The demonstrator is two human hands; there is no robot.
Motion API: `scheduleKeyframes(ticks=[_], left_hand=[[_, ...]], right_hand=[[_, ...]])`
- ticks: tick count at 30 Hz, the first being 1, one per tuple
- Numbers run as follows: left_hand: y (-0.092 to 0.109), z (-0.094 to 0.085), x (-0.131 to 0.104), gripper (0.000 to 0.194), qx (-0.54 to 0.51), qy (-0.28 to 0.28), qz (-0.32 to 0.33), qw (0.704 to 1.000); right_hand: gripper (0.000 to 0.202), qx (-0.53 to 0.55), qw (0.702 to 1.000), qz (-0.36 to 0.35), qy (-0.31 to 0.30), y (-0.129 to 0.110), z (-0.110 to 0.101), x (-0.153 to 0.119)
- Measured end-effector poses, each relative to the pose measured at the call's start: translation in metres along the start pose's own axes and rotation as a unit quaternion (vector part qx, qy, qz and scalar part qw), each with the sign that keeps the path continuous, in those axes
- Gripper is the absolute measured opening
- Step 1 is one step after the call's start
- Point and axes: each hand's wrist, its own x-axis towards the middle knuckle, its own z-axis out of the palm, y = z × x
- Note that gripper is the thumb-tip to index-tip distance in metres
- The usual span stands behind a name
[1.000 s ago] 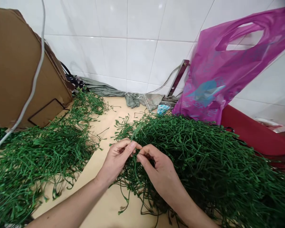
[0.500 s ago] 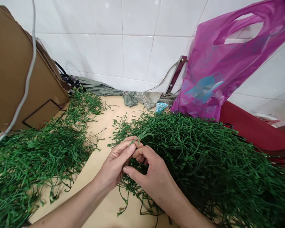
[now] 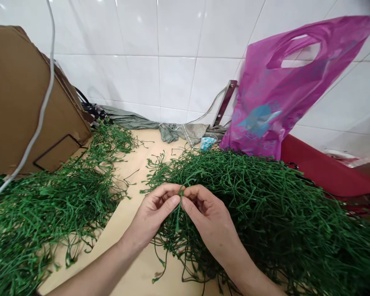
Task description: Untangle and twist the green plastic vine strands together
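My left hand [image 3: 156, 211] and my right hand [image 3: 210, 218] meet above the tabletop, thumbs and fingers pinched together on a thin green artificial plant stem [image 3: 178, 213]. One end of the stem hangs down between the two thumbs; its upper part bends over the fingertips. Just behind and to the right of my hands spreads a large heap of similar green stems [image 3: 265, 201]. A second pile of stems [image 3: 70, 193] lies to the left, apart from my left hand. The inner fingers of both hands are partly hidden.
A cardboard box [image 3: 24, 98] stands at the left with a white cable [image 3: 43, 111] in front. Grey cloth [image 3: 126, 117] lies along the tiled wall [image 3: 179, 33]. A purple plastic bag [image 3: 255, 98] and a red surface [image 3: 323, 170] are at the right. Tan paper [image 3: 123, 222] covers the table.
My right hand's thumb has come up and closed on the stem beside the left thumb. The stem has turned from pointing up and right to hanging downward. The view has tilted slightly.
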Motion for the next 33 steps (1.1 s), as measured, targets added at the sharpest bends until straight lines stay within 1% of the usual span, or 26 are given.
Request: scheduleKeyframes(ticks=[2, 5, 6, 9, 12, 15, 19, 21, 25, 27, 30, 33], left_hand=[[0.002, 0.002, 0.000, 0.024, 0.023, 0.010, -0.004, 1.000], [0.005, 0.004, 0.002, 0.020, 0.060, 0.033, 0.020, 0.997], [0.006, 0.004, 0.002, 0.018, 0.075, 0.039, 0.030, 0.996], [0.007, 0.001, 0.005, 0.009, 0.119, 0.053, 0.068, 0.989], [0.007, -0.004, 0.008, 0.004, 0.168, 0.041, 0.119, 0.978], [0.009, -0.009, 0.008, 0.009, 0.229, 0.021, 0.156, 0.961], [0.012, -0.011, 0.006, 0.016, 0.292, -0.002, 0.191, 0.937], [0.013, -0.010, 0.004, 0.017, 0.288, -0.009, 0.175, 0.941], [0.012, -0.005, 0.003, 0.015, 0.226, 0.006, 0.084, 0.970], [0.010, -0.004, 0.004, 0.015, 0.193, 0.015, 0.047, 0.980], [0.009, -0.006, 0.006, 0.022, 0.142, 0.014, 0.010, 0.990], [0.008, -0.008, 0.008, 0.027, 0.107, 0.006, -0.021, 0.994]], right_hand=[[0.014, -0.003, 1.000, -0.005, 0.006, 0.002, 0.000, 0.001], [0.010, -0.018, 1.000, -0.019, 0.001, 0.003, -0.002, 0.003], [0.011, -0.023, 0.999, -0.024, -0.006, 0.003, -0.004, 0.004], [0.025, -0.027, 0.999, -0.021, -0.036, 0.002, -0.006, 0.005], [0.029, -0.008, 0.999, -0.004, -0.048, 0.001, -0.008, 0.005], [0.032, 0.006, 0.998, 0.027, -0.058, 0.003, -0.008, 0.005], [0.022, 0.031, 0.997, 0.045, -0.059, 0.007, -0.008, 0.006], [0.018, 0.039, 0.997, 0.048, -0.051, 0.008, -0.008, 0.007], [0.015, 0.040, 0.997, 0.042, -0.058, 0.009, -0.008, 0.007], [0.012, 0.024, 0.998, 0.024, -0.044, 0.011, -0.008, 0.007], [0.011, -0.008, 1.000, -0.003, -0.015, 0.013, -0.005, 0.006], [0.015, -0.027, 0.999, -0.011, -0.013, 0.014, -0.003, 0.005]])
